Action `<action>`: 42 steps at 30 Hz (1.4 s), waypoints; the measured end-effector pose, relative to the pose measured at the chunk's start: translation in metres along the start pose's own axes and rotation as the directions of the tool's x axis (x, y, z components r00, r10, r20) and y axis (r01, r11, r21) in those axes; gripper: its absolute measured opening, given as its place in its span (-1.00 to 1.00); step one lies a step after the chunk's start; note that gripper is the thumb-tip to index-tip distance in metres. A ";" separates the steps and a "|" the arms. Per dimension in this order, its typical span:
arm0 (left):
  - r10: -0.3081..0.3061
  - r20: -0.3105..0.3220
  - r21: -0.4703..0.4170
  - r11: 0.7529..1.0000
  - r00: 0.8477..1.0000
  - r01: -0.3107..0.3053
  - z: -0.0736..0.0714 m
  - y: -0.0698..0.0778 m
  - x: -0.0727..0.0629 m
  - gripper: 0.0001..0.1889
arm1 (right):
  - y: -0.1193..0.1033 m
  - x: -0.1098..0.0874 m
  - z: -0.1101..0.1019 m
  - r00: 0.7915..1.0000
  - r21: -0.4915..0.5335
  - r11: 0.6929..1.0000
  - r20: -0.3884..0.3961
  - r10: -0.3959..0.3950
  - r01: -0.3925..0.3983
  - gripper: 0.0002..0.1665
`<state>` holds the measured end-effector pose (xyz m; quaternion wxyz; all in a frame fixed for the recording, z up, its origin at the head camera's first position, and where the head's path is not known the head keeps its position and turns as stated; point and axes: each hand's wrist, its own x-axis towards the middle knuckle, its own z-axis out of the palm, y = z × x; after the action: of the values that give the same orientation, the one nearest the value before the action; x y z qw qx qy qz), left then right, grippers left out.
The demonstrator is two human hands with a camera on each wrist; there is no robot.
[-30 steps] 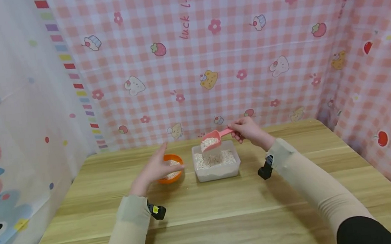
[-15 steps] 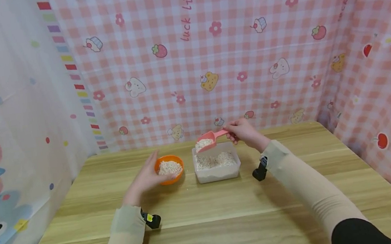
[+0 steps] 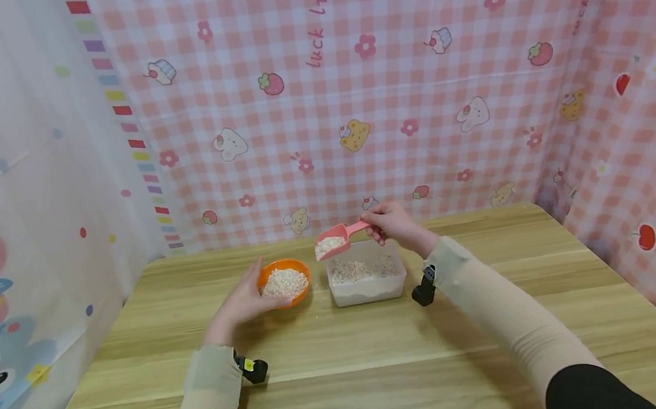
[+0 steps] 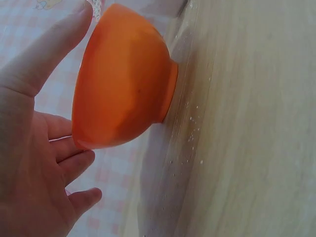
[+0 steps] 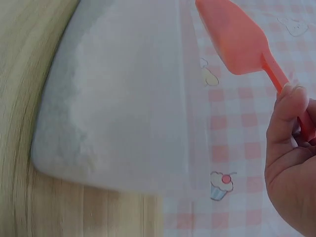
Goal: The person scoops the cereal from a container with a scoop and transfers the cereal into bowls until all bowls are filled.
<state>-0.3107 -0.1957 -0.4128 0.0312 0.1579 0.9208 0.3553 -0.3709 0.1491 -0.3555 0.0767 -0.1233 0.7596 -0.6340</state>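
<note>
My left hand (image 3: 245,299) holds the left side of an orange bowl (image 4: 121,79). Its thumb lies along the near rim and other fingers touch the side, while the little finger stays off. White flakes, like oats (image 3: 284,283), fill the bowl. My right hand (image 3: 394,225) grips the handle of a pink scoop (image 3: 332,241) loaded with the same flakes. The scoop hangs above the left edge of a translucent plastic box (image 3: 368,291), its mouth toward the bowl. In the right wrist view the scoop's underside shows, with thumb and fingers pinching the handle.
The wooden table (image 3: 349,391) carries the bowl and box side by side, a small gap between them. A few loose flakes (image 4: 192,131) lie near the bowl's foot. A pink checked curtain (image 3: 316,98) closes off the back; other curtains hang at both sides.
The scoop has moved left with its flakes, from above the box to its left edge. My left hand has drawn back from over the bowl and come to its left side.
</note>
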 end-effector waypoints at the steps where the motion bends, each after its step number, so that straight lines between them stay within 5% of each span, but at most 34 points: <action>1: -0.002 0.005 -0.004 1.000 1.000 0.002 0.000 0.000 0.000 0.25 | 0.000 0.001 0.002 1.000 -0.005 1.000 0.002 -0.002 0.002 -0.65; 19: 0.002 0.014 -0.026 1.000 1.000 -0.002 -0.002 -0.004 -0.005 0.16 | -0.008 0.012 0.041 0.997 -0.002 1.000 0.079 -0.012 0.012 -0.66; 34: -0.019 0.003 -0.015 1.000 1.000 0.019 -0.003 -0.005 -0.005 0.16 | -0.013 0.024 0.070 0.998 0.007 1.000 0.064 -0.024 0.023 -0.69; 42: 0.031 -0.017 -0.075 0.997 0.999 -0.032 0.000 -0.004 -0.006 0.08 | -0.013 0.026 0.088 0.998 -0.014 1.000 0.057 -0.025 0.026 -0.69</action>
<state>-0.3063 -0.2002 -0.4160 0.0244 0.1683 0.9044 0.3913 -0.3702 0.0565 -0.3577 0.0893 -0.1517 0.7600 -0.6256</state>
